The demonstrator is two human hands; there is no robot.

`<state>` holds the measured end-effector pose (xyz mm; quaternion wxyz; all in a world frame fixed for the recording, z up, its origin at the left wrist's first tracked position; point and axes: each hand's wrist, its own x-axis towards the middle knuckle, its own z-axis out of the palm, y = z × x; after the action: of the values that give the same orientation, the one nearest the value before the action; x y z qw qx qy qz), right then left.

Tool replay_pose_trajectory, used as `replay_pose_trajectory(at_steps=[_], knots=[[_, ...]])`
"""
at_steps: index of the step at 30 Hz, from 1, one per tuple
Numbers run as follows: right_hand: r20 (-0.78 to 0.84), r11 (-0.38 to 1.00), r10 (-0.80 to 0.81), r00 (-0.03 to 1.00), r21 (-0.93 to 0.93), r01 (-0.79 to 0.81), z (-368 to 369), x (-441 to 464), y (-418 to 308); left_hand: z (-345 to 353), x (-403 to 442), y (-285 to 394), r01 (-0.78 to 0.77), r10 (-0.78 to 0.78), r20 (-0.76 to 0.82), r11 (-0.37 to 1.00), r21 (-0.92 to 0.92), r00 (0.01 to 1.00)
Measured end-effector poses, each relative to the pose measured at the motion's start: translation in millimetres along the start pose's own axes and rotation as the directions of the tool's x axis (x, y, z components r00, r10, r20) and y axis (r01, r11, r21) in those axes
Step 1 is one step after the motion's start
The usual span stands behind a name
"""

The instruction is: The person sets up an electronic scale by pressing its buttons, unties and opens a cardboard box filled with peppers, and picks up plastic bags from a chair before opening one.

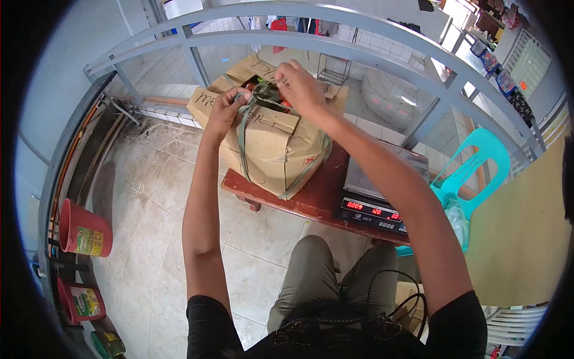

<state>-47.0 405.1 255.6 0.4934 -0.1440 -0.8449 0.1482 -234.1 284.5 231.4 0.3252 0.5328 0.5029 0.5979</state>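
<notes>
A brown cardboard box (263, 146) with black handwriting sits on a dark red wooden bench. Its top flaps are parted, and green and red produce (286, 105) shows in the gap, partly hidden. Green strapping twine (243, 140) runs round the box and gathers in a tangle over the opening. My left hand (226, 110) pinches the twine at the left of the opening. Above the opening's right side, my right hand (297, 90) is closed, its fingertips pinching a strand of the same twine. The exact knot is too small to make out.
Beside the box, a digital weighing scale (373, 210) with red digits stands on the bench (287, 200). A turquoise plastic chair (478, 155) is at right, near a pale wooden board (520, 233). Grey metal railing (263, 39) curves behind. Red pots (86, 230) line the left wall.
</notes>
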Motion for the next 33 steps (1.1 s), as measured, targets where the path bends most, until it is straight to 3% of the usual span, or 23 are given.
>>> replay_pose_trajectory(at_steps=[1, 4, 6, 8, 11, 14, 17, 20, 24, 27, 30, 33], knots=[[0.045, 0.999, -0.050, 0.998, 0.024, 0.049, 3.6, -1.0, -3.1, -0.5, 0.4, -2.6, -0.018, 0.018, -0.015, 1.000, -0.007, 1.000], [0.231, 0.943, 0.146, 0.962, 0.262, -0.207, 27.6, -8.3, 0.8, 2.8, 1.8, -4.9, -0.086, 0.085, -0.031, 0.996, -0.005, 0.996], [0.343, 0.772, 0.323, 0.882, 0.443, -0.455, 35.9, -6.4, 2.0, 7.7, 0.2, -5.9, -0.102, 0.100, -0.051, 0.994, -0.027, 0.994], [0.473, 0.451, 0.469, 0.746, 0.598, -0.663, 39.2, -5.7, -5.0, 10.0, -2.5, -8.8, -0.139, 0.137, -0.117, 0.990, -0.010, 0.984], [0.512, 0.393, 0.446, 0.734, 0.625, -0.674, 41.2, -6.0, -1.4, 20.9, -3.9, -11.9, -0.228, 0.233, -0.308, 0.972, 0.055, 0.922], [0.564, 0.352, 0.401, 0.722, 0.633, -0.690, 45.8, -8.8, -3.7, 24.6, -13.4, -6.5, -0.256, 0.494, -0.328, 0.788, 0.560, 0.805], [0.479, 0.457, 0.367, 0.797, 0.654, -0.603, 50.6, -9.7, -5.2, 36.8, -29.0, 5.9, -0.240, 0.569, -0.309, 0.691, 0.682, 0.762], [0.372, 0.564, 0.336, 0.865, 0.656, -0.501, 53.6, -6.2, -0.3, 51.5, -37.2, 7.1, -0.218, 0.388, -0.337, 0.869, 0.445, 0.858], [0.345, 0.623, 0.307, 0.887, 0.632, -0.461, 42.1, -3.4, -10.4, 46.0, -30.0, -9.8, -0.217, 0.294, -0.334, 0.944, 0.249, 0.895], [0.232, 0.838, 0.200, 0.952, 0.463, -0.288, 40.5, -3.6, -10.9, 47.3, -27.9, -8.5, -0.220, 0.307, -0.354, 0.939, 0.265, 0.883], [0.160, 0.966, 0.022, 0.987, 0.250, -0.062, 40.7, -0.3, -13.0, 38.2, -26.8, -15.7, -0.161, 0.256, -0.286, 0.935, 0.315, 0.924], [0.182, 0.974, 0.028, 0.983, 0.215, -0.067, 37.1, 0.9, -21.9, 26.3, -25.3, -16.5, -0.155, 0.142, -0.169, 0.986, -0.065, 0.975]])
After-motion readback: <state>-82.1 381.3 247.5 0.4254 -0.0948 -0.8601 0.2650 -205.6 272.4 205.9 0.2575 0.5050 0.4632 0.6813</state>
